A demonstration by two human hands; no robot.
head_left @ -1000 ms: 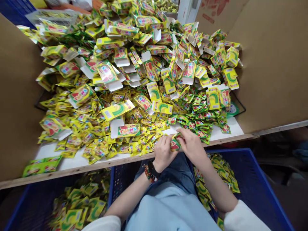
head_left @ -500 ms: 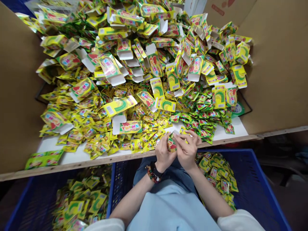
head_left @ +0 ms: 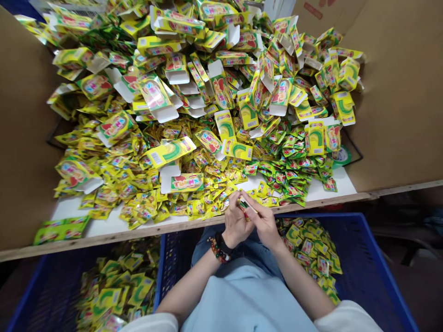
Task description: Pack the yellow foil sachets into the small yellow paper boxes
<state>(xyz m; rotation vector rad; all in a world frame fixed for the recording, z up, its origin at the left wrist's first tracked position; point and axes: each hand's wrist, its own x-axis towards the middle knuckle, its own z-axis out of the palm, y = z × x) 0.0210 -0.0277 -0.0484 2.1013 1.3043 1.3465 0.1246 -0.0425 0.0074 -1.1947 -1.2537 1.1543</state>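
Note:
At the table's front edge, my left hand [head_left: 236, 222] and my right hand [head_left: 267, 225] are closed together on a small candy box [head_left: 248, 204]. Fingers cover most of it; a pale edge and a bit of green and red show between them. Just beyond my hands lie yellow candy sachets [head_left: 195, 208] and, to the right, green candy sachets [head_left: 294, 189]. An open-ended candy box [head_left: 187, 182] rests on the sachets left of my hands.
A high heap of open candy boxes [head_left: 221, 87] covers the back of the white table [head_left: 341, 182]. Cardboard walls [head_left: 398, 110] flank it. Below, a blue crate [head_left: 363, 258] on the right and another blue crate [head_left: 44, 286] on the left hold closed packs.
My right hand has moved left, its fingers now stretched along the box against my left hand. The box has turned and shows less of its printed face.

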